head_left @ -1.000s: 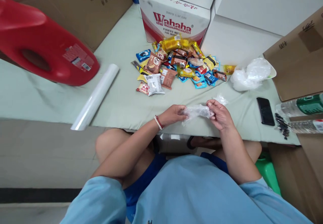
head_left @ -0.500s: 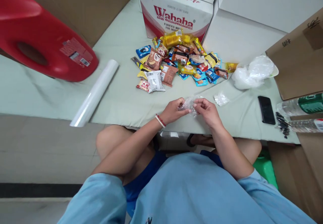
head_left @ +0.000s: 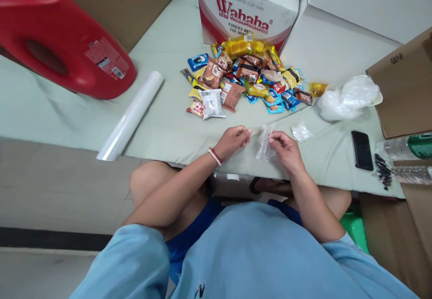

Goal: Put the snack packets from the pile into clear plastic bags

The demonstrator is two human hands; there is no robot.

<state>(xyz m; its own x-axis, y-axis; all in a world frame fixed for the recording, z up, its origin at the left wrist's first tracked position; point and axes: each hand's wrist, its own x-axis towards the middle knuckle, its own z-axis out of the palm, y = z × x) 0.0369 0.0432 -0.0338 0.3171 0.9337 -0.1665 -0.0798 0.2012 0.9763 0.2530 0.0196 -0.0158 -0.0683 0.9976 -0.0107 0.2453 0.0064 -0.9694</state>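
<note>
A crumpled clear plastic bag [head_left: 265, 144] hangs from my right hand [head_left: 286, 152], pinched between thumb and fingers just over the cloth. My left hand [head_left: 233, 142], with a red and white beaded bracelet at the wrist, is closed in a pinch to the left of the bag. A gap separates it from the bag, and whatever its fingertips may hold is too small to make out. Beyond both hands lies a heap of wrapped snacks [head_left: 248, 76] in many colours. A small folded piece of clear plastic [head_left: 301, 132] lies right of my right hand.
A white plastic roll [head_left: 131, 114] and a big red jug [head_left: 77, 60] stand left. A Wahaba-style carton, printed Wahaha [head_left: 246, 13], backs the snacks. To the right are white plastic bags [head_left: 351, 96], a black phone [head_left: 362, 150], plastic bottles [head_left: 418, 147] and a brown carton [head_left: 401, 87].
My hands have moved apart. The left has let go of the plastic bag and closed, while the bag now hangs from my right hand alone. The view has shifted slightly.
</note>
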